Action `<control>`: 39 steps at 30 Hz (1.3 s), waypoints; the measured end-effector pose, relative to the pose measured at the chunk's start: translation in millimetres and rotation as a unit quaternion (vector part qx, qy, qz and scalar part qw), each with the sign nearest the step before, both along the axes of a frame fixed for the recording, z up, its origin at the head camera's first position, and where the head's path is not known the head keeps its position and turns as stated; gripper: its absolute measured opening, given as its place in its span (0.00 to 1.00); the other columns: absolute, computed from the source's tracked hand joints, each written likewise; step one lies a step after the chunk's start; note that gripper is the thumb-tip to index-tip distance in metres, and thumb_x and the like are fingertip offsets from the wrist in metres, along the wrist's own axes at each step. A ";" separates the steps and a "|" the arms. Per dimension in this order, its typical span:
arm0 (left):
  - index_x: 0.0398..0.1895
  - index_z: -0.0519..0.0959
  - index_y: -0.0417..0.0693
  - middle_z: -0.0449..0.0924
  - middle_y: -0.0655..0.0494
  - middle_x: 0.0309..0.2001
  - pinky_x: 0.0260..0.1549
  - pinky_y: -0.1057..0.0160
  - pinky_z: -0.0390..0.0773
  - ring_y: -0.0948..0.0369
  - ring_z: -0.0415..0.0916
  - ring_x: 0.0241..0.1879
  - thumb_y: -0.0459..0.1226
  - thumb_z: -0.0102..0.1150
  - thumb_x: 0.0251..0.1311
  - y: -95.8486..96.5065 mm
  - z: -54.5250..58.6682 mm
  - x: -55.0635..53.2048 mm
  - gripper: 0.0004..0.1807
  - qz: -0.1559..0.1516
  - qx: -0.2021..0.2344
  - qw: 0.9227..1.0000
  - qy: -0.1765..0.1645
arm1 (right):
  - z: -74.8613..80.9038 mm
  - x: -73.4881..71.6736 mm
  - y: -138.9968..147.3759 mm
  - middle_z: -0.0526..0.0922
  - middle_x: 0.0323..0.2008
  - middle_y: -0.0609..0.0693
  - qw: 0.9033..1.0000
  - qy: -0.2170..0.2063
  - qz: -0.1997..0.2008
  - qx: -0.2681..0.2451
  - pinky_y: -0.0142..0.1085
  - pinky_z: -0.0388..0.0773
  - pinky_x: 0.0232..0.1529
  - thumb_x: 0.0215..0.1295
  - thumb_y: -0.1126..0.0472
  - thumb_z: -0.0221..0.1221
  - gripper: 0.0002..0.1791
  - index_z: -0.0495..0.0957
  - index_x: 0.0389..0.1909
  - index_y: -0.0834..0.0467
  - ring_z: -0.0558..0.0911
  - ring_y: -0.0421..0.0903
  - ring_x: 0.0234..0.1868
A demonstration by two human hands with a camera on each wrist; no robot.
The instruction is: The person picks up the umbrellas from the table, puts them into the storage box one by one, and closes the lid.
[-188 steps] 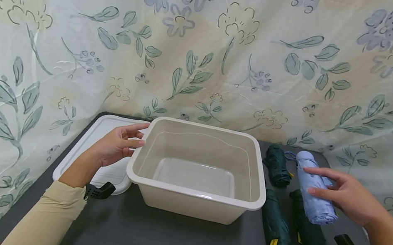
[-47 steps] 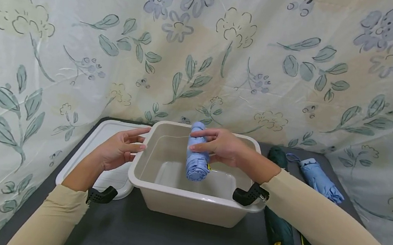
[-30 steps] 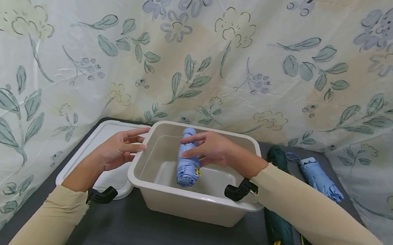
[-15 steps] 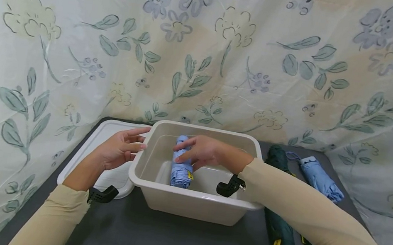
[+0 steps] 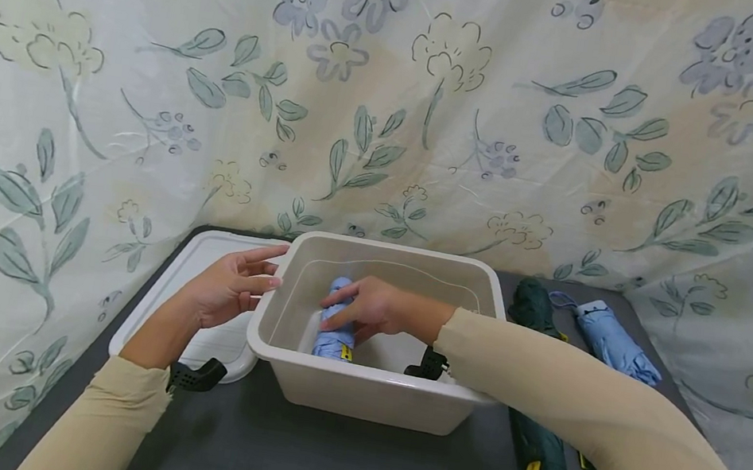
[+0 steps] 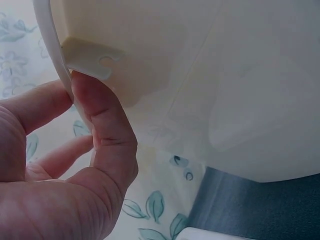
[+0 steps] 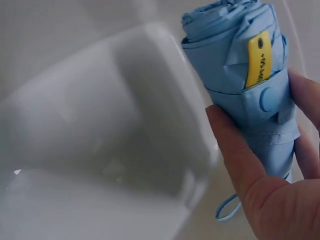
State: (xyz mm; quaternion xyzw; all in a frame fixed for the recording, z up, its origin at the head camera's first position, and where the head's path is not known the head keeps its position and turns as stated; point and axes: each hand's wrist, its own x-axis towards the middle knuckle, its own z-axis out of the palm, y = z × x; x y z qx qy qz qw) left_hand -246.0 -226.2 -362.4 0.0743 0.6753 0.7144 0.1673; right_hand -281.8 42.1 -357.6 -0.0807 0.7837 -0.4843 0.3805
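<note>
From the left edge we see a pale cloth (image 5: 35,91) printed with flowers and leaves, which runs across the whole upper frame as a backdrop and shows soft creases. Below it spreads a dark grey table (image 5: 231,447), smooth and matte. At centre left we find a white lid (image 5: 201,246) lying flat, and above it the left hand (image 5: 227,290), thumb and fingers pinching the rim of a beige tub (image 5: 368,398). Inside the tub's left part, mid-frame, we see a rolled blue umbrella (image 5: 334,345), gripped by the curled thumb and fingers of the right hand (image 5: 373,307); whether it touches the tub's floor we cannot tell. At right, dark green umbrellas (image 5: 537,454) and another blue umbrella (image 5: 614,341) lie on the table.
</note>
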 end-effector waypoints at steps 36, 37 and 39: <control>0.82 0.55 0.47 0.79 0.55 0.49 0.44 0.61 0.88 0.61 0.85 0.45 0.29 0.61 0.69 1.5 -0.1 4.4 0.41 -0.001 0.017 1.000 -0.014 | 5.6 3.7 -10.0 0.86 0.51 0.54 1.000 -0.020 0.013 0.000 0.50 0.85 0.56 0.63 0.62 0.70 0.27 0.80 0.64 0.58 0.84 0.62 0.59; 0.82 0.55 0.48 0.79 0.55 0.49 0.44 0.61 0.88 0.61 0.85 0.46 0.29 0.61 0.69 1.6 0.1 4.6 0.41 -0.001 0.017 1.000 -0.014 | 7.6 3.1 -8.4 0.86 0.51 0.54 1.000 -0.018 0.014 -0.001 0.50 0.84 0.57 0.64 0.62 0.70 0.27 0.80 0.64 0.57 0.84 0.61 0.58; 0.82 0.55 0.48 0.79 0.55 0.49 0.45 0.61 0.88 0.61 0.85 0.45 0.30 0.61 0.69 1.7 0.6 5.0 0.40 0.000 0.017 1.000 -0.014 | 11.6 2.3 -5.5 0.87 0.52 0.54 1.000 -0.015 0.016 -0.007 0.50 0.84 0.57 0.64 0.61 0.70 0.27 0.79 0.64 0.57 0.84 0.61 0.59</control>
